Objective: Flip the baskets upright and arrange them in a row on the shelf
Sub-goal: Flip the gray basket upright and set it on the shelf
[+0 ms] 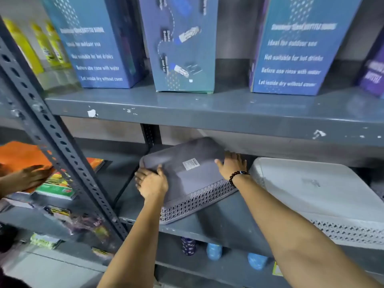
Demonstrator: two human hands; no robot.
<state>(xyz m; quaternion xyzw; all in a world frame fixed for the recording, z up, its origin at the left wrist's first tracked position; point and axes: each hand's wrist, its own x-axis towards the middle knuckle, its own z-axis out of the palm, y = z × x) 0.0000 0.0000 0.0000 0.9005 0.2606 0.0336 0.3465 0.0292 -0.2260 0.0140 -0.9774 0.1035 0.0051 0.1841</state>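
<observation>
Far left, another person's hand [31,175] lies flat on an orange cover atop stacked books [56,188]. Centre of the middle shelf [218,221], the dark grey basket [187,175] sits upside down and tilted. The left hand [152,182] curls over its near-left corner, gripping; the right hand [231,164], beaded bracelet at the wrist, clasps the far-right edge. Just beside it, right, the pale grey basket [307,188] lies bottom-up too.

On my feed the light was dim and flat, the lower shelf [207,217] sat in shadow, printed boxes [99,42] looked soft, and wide-angle bending slanted the upright post [62,142].
</observation>
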